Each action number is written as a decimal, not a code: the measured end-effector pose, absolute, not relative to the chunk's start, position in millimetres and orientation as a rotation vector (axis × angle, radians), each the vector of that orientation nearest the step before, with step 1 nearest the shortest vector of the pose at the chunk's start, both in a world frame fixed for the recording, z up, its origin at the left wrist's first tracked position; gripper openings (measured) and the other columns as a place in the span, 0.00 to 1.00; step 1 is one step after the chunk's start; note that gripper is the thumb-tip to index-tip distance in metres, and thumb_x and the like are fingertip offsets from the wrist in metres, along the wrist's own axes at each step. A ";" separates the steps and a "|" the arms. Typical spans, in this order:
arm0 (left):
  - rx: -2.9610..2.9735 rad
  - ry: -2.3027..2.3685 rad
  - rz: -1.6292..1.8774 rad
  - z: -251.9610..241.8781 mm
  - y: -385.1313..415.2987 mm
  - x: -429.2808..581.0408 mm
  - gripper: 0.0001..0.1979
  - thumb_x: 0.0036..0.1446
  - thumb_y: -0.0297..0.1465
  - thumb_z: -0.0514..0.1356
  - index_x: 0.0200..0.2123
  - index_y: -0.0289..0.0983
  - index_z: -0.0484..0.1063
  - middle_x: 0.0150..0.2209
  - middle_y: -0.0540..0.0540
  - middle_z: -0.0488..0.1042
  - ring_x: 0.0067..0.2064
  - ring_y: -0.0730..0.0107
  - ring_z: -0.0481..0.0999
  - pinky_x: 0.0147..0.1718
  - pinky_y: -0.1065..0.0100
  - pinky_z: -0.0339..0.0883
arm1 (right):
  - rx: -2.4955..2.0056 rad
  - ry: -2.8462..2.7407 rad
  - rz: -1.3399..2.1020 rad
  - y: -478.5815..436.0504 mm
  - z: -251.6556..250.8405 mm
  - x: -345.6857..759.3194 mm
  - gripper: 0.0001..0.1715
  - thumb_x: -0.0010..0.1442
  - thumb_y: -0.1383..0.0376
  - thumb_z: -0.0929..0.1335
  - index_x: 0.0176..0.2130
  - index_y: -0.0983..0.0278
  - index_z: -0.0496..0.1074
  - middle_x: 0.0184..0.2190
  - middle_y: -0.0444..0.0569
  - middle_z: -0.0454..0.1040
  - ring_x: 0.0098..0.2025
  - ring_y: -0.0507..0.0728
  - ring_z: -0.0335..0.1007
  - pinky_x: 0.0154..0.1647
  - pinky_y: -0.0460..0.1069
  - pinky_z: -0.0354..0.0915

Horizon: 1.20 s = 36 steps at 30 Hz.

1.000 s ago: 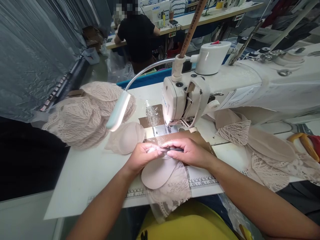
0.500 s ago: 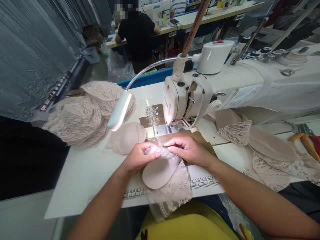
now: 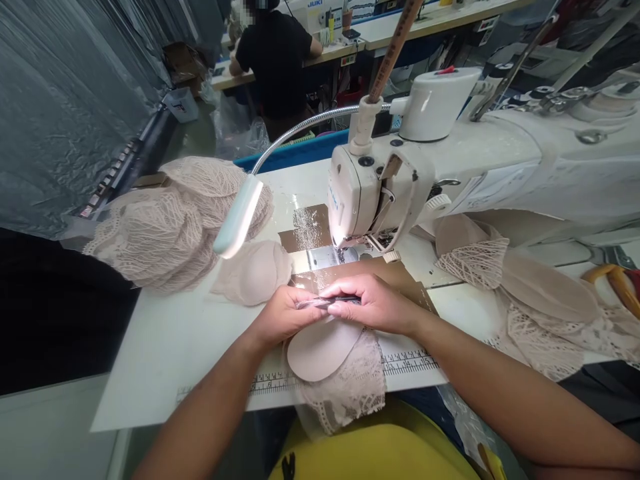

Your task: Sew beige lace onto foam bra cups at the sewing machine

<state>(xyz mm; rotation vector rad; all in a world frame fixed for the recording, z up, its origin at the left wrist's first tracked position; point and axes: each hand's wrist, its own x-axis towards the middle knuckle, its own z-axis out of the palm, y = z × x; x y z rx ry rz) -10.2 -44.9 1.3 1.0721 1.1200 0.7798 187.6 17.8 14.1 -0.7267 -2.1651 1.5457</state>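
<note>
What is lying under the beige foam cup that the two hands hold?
Lace fabric lies under the foam cup, over a ruler strip on the table. What the lace covers is hidden.

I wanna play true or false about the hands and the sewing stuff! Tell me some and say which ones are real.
1. Both hands, the left hand and the right hand, pinch the beige cup piece. True.
2. The sewing machine is black. False: it is white.
3. A pile of lace pieces lies left of the lamp. True.
4. The cup piece sits under the needle. False: it lies in front of the machine, near the table edge.
</note>
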 end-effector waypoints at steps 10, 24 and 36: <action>1.253 1.226 0.667 13.0 -47.1 -10.5 0.16 0.51 0.42 0.63 0.28 0.33 0.76 0.21 0.51 0.65 0.24 0.76 0.60 0.23 0.72 0.51 | -0.838 -2.048 1.447 16.2 7.2 185.0 0.11 0.60 0.62 0.65 0.38 0.65 0.75 0.35 0.48 0.77 0.38 0.55 0.72 0.40 0.50 0.66; 1.830 2.055 0.515 18.5 1.0 -78.7 0.21 0.47 0.31 0.61 0.47 0.35 0.73 0.36 0.43 0.76 0.36 0.57 0.73 0.36 0.64 0.62 | -0.434 -2.933 0.593 -1.7 8.6 187.6 0.08 0.47 0.74 0.65 0.27 0.62 0.71 0.31 0.47 0.73 0.28 0.53 0.64 0.24 0.46 0.52; 2.198 1.777 0.486 10.9 -14.8 -56.4 0.09 0.57 0.29 0.52 0.30 0.38 0.73 0.31 0.45 0.73 0.38 0.60 0.68 0.40 0.61 0.60 | -0.938 -2.528 1.027 22.7 37.0 197.8 0.10 0.59 0.65 0.62 0.32 0.63 0.73 0.31 0.48 0.75 0.33 0.57 0.68 0.33 0.49 0.59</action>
